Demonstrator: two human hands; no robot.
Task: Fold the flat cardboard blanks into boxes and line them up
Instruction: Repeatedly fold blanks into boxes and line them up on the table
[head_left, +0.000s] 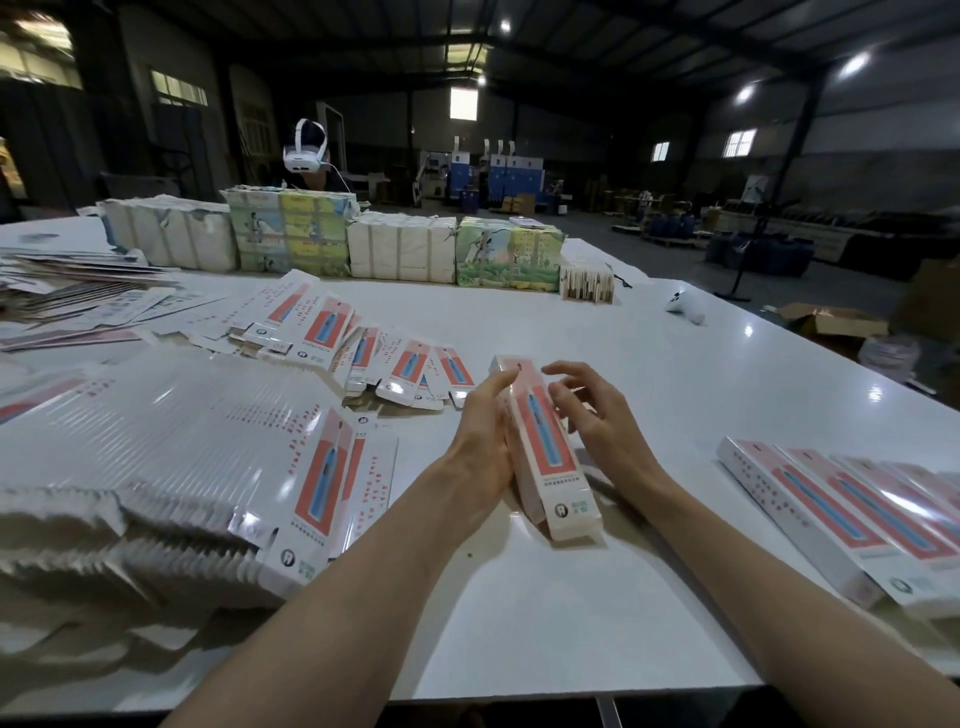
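The white table (675, 364) carries a wide fanned pile of flat blanks (182, 441) on the left and a row of folded boxes (857, 519) lying side by side at the right edge. Between them 1 folded box (545, 457) lies on the tabletop, its inside hidden. The left hand (483, 441) lies straight-fingered against its left side. The right hand (597, 415) is spread loosely at its right side, gripping nothing.

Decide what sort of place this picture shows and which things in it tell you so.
Most likely a factory or warehouse packing hall. A white worktable carries a fanned heap of flat pink-and-white cardboard blanks and a row of folded pink-and-white boxes; behind stand blue machines under a dark high roof.
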